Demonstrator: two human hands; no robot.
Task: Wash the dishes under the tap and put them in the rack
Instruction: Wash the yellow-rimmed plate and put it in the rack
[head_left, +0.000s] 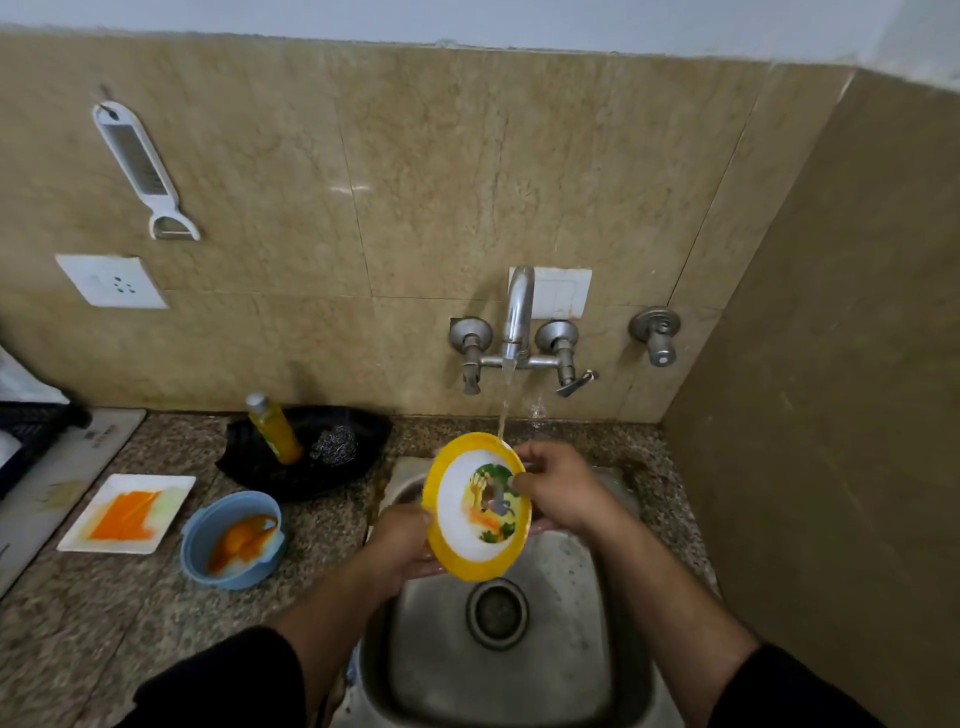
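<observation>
Currently, one view on file: head.

Yellow-rimmed plate (478, 506) is held tilted over the sink (571, 639), printed face toward the camera. Its upper rim sits right under the stream from the tap (519, 312). I judge the tilt deliberate: water lands at the top edge and runs down the face into the basin, not onto the table (104, 623).

Left hand (397, 545) grips the lower-left rim, thumb on the front and fingers (415, 561) curled round behind. I read this as the carrying hold. Right hand (558, 488) has its fingers (519, 480) closed on the upper-right rim, thumb pressed on the printed face. That looks to me like a rubbing hold, placed where the water arrives. Neither hand is slack.

Step in hand, by my reading: rinsing this plate. It has not gone to the rack.

Containers:
- Blue bowl (239, 499), on the table left of the sink, holds a pooled orange residue.
- White square dish (176, 496), further left, carries a broad orange smear.
- Both look unwashed, so most of the task remains.
- Black tray (363, 426), behind them against the wall, holds a leaning yellow bottle (272, 428) and a steel scrubber (335, 444), both within reach of the sink.
- The sink holds no dish that I can see, only its drain (497, 613).

Dark crate (31, 431) at the far left edge may be the rack. I cannot confirm that, as it is mostly cut off.
</observation>
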